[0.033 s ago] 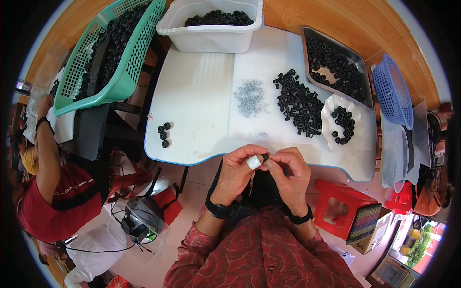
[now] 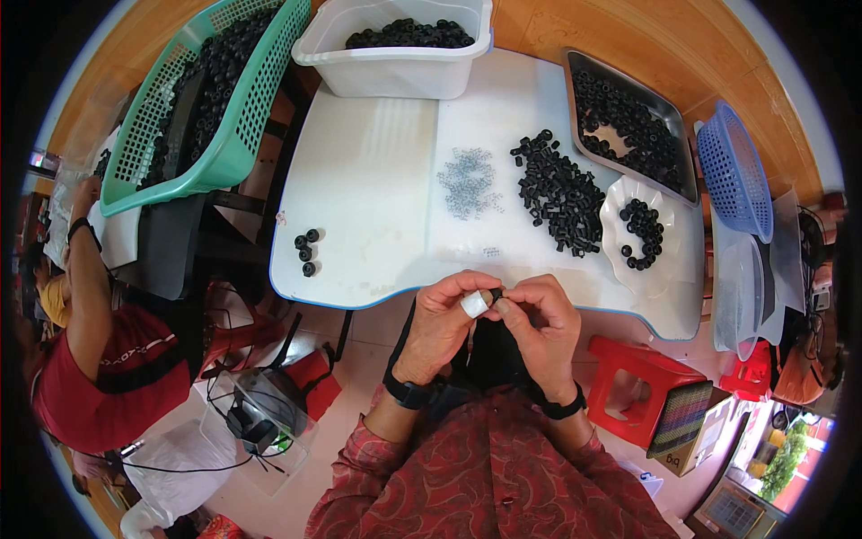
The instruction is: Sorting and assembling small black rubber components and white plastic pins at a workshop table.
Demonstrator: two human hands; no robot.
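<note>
**Both hands pinched on one small black ring at the table's near edge**

Left to right:

- Co-worker in a red shirt (image 2: 108, 377) sat at 9 o'clock, arm reaching up toward the green basket (image 2: 180, 108) of black parts at 10–11 o'clock. Not the wearer's hands.
- Four loose black rings (image 2: 306, 251) sat apart at the white table's (image 2: 377, 180) left edge, well clear of the main stock; read as set aside so they wouldn't mix back in.
- White tub (image 2: 395, 54) of black parts stood at 12 o'clock, far edge, out of the work zone: bulk supply, by the look of it.
- Left hand (image 2: 440, 323) was curled, taped fingertip (image 2: 474, 304) and thumb closed on a small black ring (image 2: 496, 294) just off the near table edge, at 6 o'clock from the piles. Tape probably guarded the finger from repeated pinching.
- Pile of small clear bits (image 2: 467, 182) lay straight ahead at 12 o'clock of the hands, within easy reach.
- Right hand (image 2: 543, 328) was closed too, thumb and forefinger meeting the same ring from the other side. Whether it also held a clear bit: could not tell, too small.
- Heap of black rings (image 2: 561, 193) lay at 1 o'clock of the hands, near the clear bits, so either stock was one reach away.
- White scalloped dish (image 2: 628, 260) with a few rings sat at 2 o'clock; metal tray (image 2: 675, 117) of rings beyond it; blue basket (image 2: 732, 171) at the right edge.
</note>
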